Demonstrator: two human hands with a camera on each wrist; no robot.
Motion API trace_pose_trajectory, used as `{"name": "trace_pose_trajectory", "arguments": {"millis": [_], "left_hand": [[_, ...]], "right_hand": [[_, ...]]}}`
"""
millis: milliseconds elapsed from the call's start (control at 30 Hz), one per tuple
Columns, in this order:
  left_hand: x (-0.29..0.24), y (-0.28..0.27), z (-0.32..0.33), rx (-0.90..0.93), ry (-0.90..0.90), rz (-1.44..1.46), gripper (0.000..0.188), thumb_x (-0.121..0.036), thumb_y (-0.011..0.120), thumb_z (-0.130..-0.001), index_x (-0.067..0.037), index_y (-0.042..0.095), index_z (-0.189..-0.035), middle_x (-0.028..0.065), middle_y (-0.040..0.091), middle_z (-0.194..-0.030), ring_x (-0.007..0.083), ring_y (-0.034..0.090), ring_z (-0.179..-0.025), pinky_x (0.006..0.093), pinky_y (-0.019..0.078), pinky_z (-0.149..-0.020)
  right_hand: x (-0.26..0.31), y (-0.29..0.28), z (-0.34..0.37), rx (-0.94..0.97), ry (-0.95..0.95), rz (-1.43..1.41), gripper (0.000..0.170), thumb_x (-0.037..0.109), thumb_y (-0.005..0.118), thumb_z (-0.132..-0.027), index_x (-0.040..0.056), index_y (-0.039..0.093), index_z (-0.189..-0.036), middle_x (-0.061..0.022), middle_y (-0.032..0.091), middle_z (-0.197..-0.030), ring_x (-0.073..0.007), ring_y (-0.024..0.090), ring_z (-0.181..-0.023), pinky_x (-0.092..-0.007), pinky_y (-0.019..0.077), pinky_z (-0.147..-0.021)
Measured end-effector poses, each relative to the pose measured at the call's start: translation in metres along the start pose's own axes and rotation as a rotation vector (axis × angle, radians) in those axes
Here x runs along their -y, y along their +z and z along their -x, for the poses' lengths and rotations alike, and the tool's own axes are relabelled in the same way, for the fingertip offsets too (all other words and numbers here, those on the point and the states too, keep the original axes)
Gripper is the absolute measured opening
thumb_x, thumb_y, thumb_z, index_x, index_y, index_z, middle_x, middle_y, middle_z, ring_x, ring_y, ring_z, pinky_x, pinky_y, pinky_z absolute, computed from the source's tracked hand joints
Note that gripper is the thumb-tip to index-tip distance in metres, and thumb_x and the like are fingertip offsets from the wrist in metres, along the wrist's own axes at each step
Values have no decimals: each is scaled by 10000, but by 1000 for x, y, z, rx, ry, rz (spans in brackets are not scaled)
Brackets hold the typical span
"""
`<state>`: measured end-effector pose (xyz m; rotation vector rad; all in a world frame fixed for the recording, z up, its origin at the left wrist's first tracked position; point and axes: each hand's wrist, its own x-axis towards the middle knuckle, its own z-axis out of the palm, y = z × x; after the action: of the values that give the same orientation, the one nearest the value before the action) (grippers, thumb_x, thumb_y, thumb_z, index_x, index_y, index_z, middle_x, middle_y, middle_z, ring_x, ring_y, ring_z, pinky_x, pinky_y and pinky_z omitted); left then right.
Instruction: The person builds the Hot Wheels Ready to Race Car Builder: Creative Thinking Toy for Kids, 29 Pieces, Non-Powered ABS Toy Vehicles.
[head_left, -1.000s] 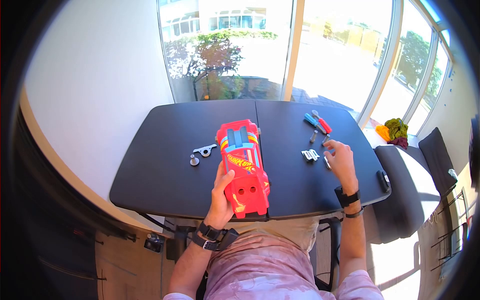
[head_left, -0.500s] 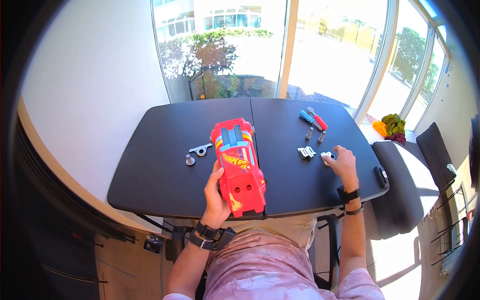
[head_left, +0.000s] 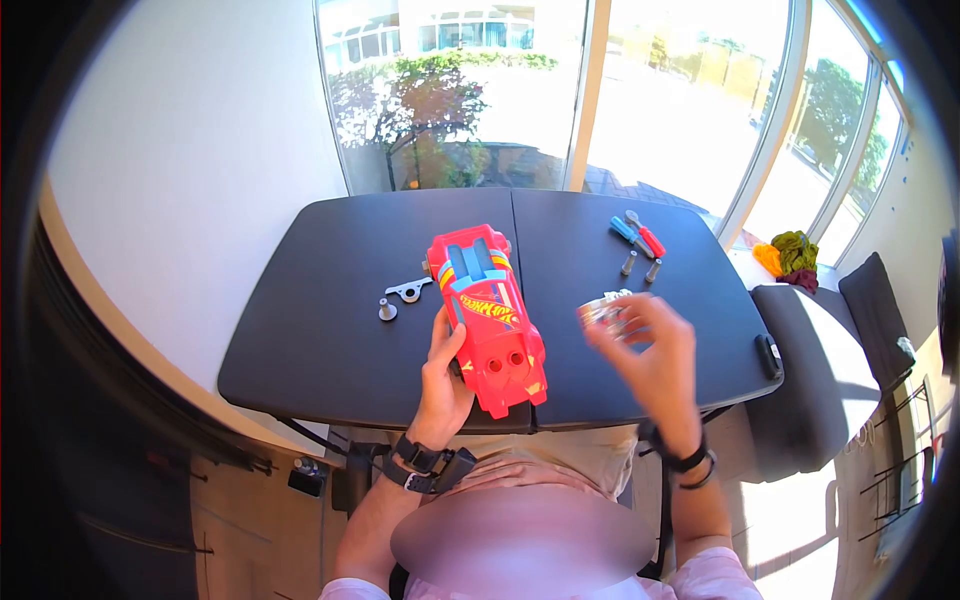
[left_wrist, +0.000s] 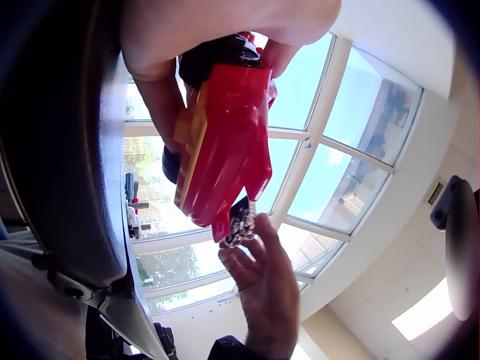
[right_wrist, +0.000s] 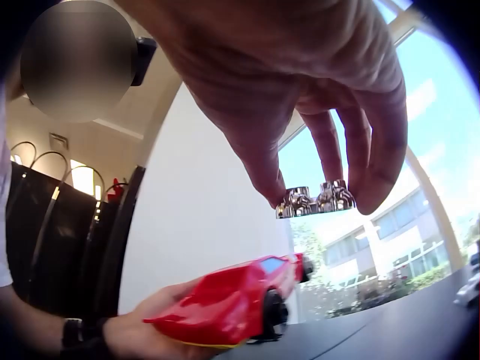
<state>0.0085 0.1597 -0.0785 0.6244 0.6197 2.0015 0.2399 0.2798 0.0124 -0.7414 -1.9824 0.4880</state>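
Above the black table (head_left: 320, 250), left hand (head_left: 440, 388) grips a red car (head_left: 507, 345) and right hand (head_left: 658, 358) pinches a chrome part (right_wrist: 315, 202); only head view shows the yellow lettering (head_left: 488, 307).

Black table (head_left: 320, 350), grey bracket (head_left: 397, 289) and flanged peg (head_left: 387, 312) forward-left of the left hand (head_left: 443, 378), two slim pegs (head_left: 628, 263), blue-handled tool (head_left: 625, 230) and red-handled tool (head_left: 651, 242) beyond the right hand (head_left: 658, 355), black object (head_left: 768, 356) to its right.

The toy car (head_left: 492, 345) is red with yellow lettering (head_left: 487, 308) and blue trim (head_left: 483, 270) — the small part (right_wrist: 302, 202) silver, the table (head_left: 320, 290) black, the tool handles (head_left: 624, 231) blue and red.
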Motion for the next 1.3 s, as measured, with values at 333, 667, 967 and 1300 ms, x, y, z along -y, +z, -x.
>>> {"name": "trace_pose_trajectory", "arguments": {"millis": [333,667,967,1300], "left_hand": [[2,-7,-1,20,20,-21,581,-293,594,-1158,-130,358,-1664,135,579,-1564,265,617,-1439,470,519,-1201],[0,-6,0,36,34,-3,619,-255,623,-1121,-106,355,-1660,154,610,-1524,291,648,-1403,496,547,-1182],[1,-5,1,54,-1,-75,749,-90,728,-998,-70,349,-1644,169,651,-1447,270,714,-1305,469,626,-1095],[5,-11,-2,64,-1,-63,715,-120,636,-988,-79,350,-1642,223,596,-1504,380,688,-1341,575,625,-1097]], "right_hand": [[46,86,51,75,-224,166,389,288,937,-870,54,732,-1104,-111,663,-960,-318,670,-891,-455,564,-770],[41,60,28,109,-221,47,353,316,919,-904,39,787,-1078,-113,736,-967,-271,720,-838,-408,580,-725],[-169,-10,-95,-62,195,286,439,307,865,-907,60,749,-1251,-114,810,-982,-305,764,-778,-432,599,-748],[-280,-2,-121,149,655,21,462,251,903,-873,24,748,-1244,-53,778,-966,-133,716,-781,-288,594,-695]]}}
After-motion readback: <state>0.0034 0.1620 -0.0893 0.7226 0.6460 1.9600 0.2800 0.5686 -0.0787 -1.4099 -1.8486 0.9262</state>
